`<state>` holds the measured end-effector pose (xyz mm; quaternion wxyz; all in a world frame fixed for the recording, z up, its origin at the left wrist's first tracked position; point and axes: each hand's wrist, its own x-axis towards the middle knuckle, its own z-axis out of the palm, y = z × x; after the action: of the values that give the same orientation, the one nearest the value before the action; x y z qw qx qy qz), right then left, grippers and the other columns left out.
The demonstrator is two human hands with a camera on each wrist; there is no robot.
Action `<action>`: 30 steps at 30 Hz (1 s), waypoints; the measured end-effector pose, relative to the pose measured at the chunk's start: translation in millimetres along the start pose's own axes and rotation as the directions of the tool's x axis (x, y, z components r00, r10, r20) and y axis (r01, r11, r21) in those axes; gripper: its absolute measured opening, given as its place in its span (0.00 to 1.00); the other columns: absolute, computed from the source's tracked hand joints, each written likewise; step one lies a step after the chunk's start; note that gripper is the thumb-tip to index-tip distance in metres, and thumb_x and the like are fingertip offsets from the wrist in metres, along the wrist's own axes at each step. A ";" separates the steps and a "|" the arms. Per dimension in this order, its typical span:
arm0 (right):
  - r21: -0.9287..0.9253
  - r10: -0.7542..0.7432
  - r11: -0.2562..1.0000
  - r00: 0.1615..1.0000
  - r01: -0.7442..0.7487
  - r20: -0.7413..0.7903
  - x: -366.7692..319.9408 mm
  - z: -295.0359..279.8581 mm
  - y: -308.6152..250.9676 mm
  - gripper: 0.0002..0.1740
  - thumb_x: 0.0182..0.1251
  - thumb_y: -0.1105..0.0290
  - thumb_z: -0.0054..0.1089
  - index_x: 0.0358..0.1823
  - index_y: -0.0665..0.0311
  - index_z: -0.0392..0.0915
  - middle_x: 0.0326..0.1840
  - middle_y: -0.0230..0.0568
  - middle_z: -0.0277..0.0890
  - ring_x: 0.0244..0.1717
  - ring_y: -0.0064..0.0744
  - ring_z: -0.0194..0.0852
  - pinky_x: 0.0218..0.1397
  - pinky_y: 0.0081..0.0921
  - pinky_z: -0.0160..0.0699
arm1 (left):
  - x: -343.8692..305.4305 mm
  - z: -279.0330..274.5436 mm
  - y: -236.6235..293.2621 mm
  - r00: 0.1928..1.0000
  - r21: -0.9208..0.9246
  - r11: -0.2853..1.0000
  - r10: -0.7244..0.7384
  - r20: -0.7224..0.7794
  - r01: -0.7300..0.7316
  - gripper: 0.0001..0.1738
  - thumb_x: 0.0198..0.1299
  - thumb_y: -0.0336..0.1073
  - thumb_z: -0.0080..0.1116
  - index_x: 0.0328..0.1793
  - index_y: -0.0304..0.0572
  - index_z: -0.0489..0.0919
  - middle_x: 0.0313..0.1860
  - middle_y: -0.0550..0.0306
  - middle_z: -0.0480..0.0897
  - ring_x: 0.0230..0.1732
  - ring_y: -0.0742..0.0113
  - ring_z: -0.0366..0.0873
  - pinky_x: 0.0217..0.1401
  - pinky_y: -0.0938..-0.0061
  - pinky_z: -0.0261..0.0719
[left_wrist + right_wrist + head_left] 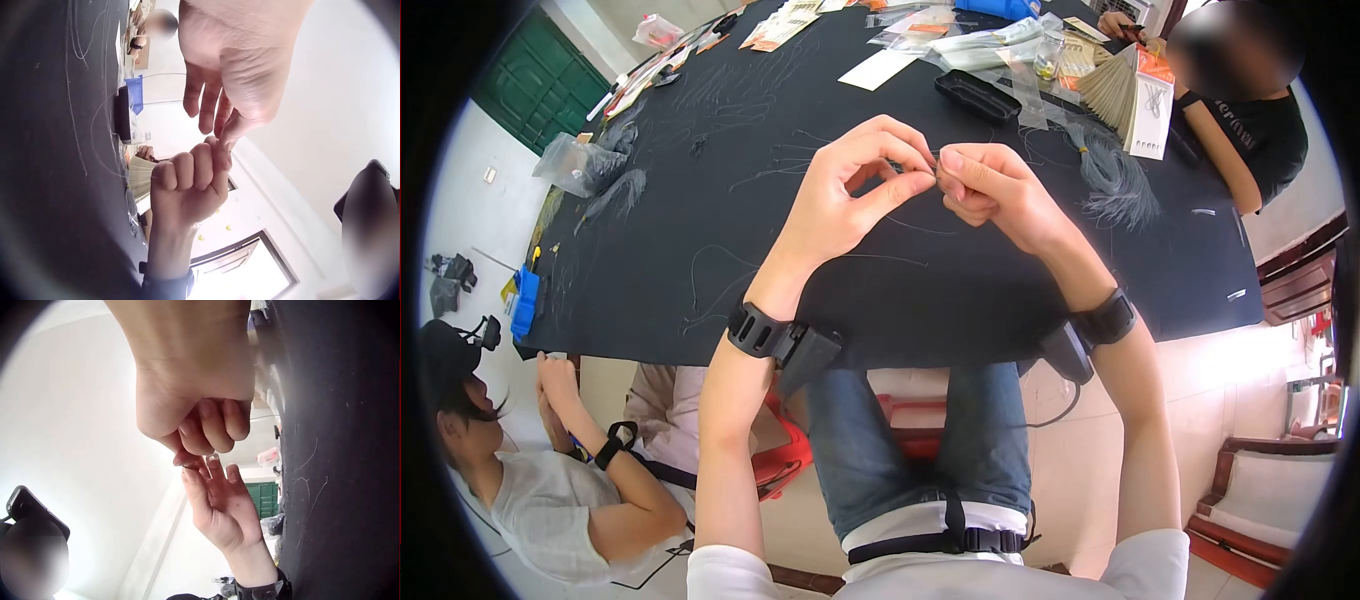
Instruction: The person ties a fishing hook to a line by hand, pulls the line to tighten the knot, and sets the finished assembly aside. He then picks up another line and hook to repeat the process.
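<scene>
Over the black table, my left hand (855, 180) and right hand (995, 190) meet at their fingertips. Thumb and forefinger of the left pinch something tiny and dark, which shows as a speck between the tips in the right wrist view; I cannot tell its kind. Curled into a loose fist, the right hand (197, 394) grips a thin line (265, 417), which sticks out beside its fingers. In the left wrist view a fine line (95, 134) curves round near both hands. The left hand's other fingers (206, 106) are spread and bent.
Loose thin lines (695, 275) lie on the black cloth (1000, 290). Bundles of grey line (1115, 180) sit at right and far left. A black case (977, 95), card stack (1115, 95) and plastic packets (990, 45) lie beyond my hands. People sit at both sides.
</scene>
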<state>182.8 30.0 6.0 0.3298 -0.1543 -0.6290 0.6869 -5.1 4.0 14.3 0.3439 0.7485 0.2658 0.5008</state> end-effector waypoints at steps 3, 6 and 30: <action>-0.002 0.010 1.000 1.000 -0.010 0.002 0.7 -0.7 0.0 0.20 0.70 0.57 0.43 0.21 0.59 0.65 0.13 0.17 0.43 0.15 0.11 0.36 0.18 0.16 0.34 | 0.5 0.4 0.9 1.000 0.005 1.000 0.004 -0.004 -0.004 0.02 0.53 0.27 0.60 0.32 0.38 0.79 0.39 0.61 0.76 0.34 0.78 0.73 0.32 0.85 0.71; 0.001 0.021 1.000 1.000 -0.021 0.009 -0.4 -0.2 -0.7 0.19 0.70 0.57 0.43 0.22 0.60 0.66 0.13 0.17 0.43 0.15 0.11 0.36 0.17 0.16 0.34 | 0.5 -0.5 0.2 1.000 -0.011 1.000 0.024 -0.003 -0.025 0.02 0.52 0.26 0.60 0.32 0.37 0.79 0.38 0.60 0.76 0.34 0.78 0.73 0.33 0.85 0.71; 0.008 -0.068 0.998 0.991 0.069 -0.119 -2.3 1.1 -7.5 0.14 0.65 0.64 0.50 0.25 0.66 0.70 0.12 0.18 0.48 0.14 0.10 0.38 0.17 0.16 0.35 | 1.6 1.4 7.1 0.979 0.170 0.972 0.178 -0.095 -0.160 0.05 0.47 0.21 0.60 0.32 0.36 0.80 0.40 0.56 0.79 0.34 0.73 0.77 0.38 0.81 0.75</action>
<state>185.7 27.6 12.9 0.3909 -0.1711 -0.6089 0.6687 -2.9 0.3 20.4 0.2230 0.7651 0.2591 0.5457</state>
